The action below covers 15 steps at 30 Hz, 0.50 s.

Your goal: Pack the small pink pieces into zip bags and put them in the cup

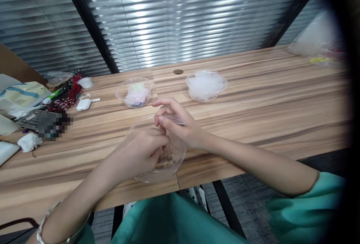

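Observation:
A clear round plastic bowl [180, 150] stands near the table's front edge, with small see-through items inside that are too faint to make out. My left hand [146, 146] is over the bowl's left part, its fingers curled down into it; what they hold, if anything, is hidden. Over the bowl's back right rim is my right hand [177, 120], thumb and fingers bent close together near the left hand's fingers. Whether something thin lies between its fingertips cannot be made out.
Behind the hands stand a clear bowl of pastel packets [137, 93] and a bowl of whitish translucent pieces [206, 86]. At left lie a white earphone case [83, 104], red cords [73, 90] and crumpled tissue [29, 142]. A plastic bag [315, 41] rests far right.

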Available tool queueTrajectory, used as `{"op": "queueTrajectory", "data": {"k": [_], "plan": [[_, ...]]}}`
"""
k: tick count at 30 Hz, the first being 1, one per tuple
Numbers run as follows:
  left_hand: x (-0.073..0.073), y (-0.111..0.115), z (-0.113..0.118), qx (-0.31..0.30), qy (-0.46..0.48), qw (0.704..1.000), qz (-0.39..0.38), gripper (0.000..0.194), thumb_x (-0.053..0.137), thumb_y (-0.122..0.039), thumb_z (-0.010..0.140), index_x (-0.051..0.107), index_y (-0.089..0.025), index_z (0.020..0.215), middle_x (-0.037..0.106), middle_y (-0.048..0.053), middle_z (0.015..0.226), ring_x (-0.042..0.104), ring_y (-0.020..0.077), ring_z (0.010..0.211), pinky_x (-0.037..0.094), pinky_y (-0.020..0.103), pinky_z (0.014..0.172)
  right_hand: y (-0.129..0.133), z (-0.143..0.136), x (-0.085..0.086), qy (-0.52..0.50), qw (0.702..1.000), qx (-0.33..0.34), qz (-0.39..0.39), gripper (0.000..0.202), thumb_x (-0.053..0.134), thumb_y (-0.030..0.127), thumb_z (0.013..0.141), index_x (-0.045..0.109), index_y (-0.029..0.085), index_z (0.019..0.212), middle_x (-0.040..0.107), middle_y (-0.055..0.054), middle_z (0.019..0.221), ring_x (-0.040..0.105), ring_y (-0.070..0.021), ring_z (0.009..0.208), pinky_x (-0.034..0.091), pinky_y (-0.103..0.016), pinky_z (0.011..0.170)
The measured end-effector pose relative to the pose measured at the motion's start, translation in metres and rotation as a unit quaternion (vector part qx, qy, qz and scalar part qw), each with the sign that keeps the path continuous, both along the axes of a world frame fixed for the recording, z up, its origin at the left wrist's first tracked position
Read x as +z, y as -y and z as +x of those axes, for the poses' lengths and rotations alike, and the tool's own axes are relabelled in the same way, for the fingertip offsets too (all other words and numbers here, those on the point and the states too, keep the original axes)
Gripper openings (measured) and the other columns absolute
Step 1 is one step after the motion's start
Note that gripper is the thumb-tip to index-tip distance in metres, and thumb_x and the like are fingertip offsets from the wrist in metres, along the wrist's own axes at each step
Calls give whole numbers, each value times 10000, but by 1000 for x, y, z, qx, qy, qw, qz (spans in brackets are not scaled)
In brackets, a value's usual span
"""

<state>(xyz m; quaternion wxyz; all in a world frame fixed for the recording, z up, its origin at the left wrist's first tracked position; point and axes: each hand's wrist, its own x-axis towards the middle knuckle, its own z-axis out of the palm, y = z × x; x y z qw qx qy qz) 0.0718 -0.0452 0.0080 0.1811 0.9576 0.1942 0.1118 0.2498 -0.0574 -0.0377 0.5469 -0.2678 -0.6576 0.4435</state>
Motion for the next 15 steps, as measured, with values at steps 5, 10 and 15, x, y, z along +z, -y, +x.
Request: {"op": "queueTrajectory", "data": {"k": [5,10,15], "plan": [[2,1,2,-39,-107,990,-79,307,485,45,737,669,-187,817,659,9,883,553,122,729,394,224,628,1,1,0,53,998,1,29,348,540,340,989,462,223,1307,591,-9,901,572,-140,800,472,-296,737],[6,1,1,-43,-111,985,-125,350,452,89,702,644,-187,796,592,-34,754,466,91,622,346,214,586,2,1,1,94,994,-14,53,346,536,327,987,469,209,1306,607,-34,968,598,-164,907,490,-320,796],[4,1,2,-36,-99,986,-125,338,456,63,755,669,-181,851,652,-5,856,563,104,709,406,211,631,3,1,3,92,995,-7,50,342,543,314,983,478,203,1300,627,-58,1075,615,-170,969,501,-336,857]]}}
